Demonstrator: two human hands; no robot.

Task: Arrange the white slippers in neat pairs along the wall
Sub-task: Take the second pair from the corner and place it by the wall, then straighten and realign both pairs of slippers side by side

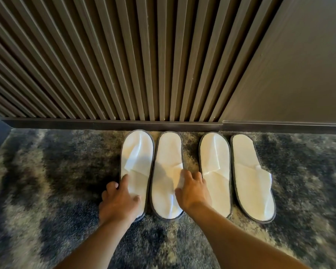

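Slippers: four white slippers in a row on the carpet point(47, 171), heels near the baseboard point(105, 123).
Left pair: first slipper point(137, 152) touching second slipper point(168, 156).
Right pair: third slipper point(214, 158), fourth slipper point(248, 171), slightly apart.
Left hand point(118, 200): fingers spread, pressing flat on first slipper.
Right hand point(192, 189): fingers spread, between second and third slippers.

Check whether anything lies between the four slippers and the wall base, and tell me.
Nothing visible does. All four slippers, from the leftmost to the rightmost, lie with their far ends close to the baseboard, only bare carpet between.
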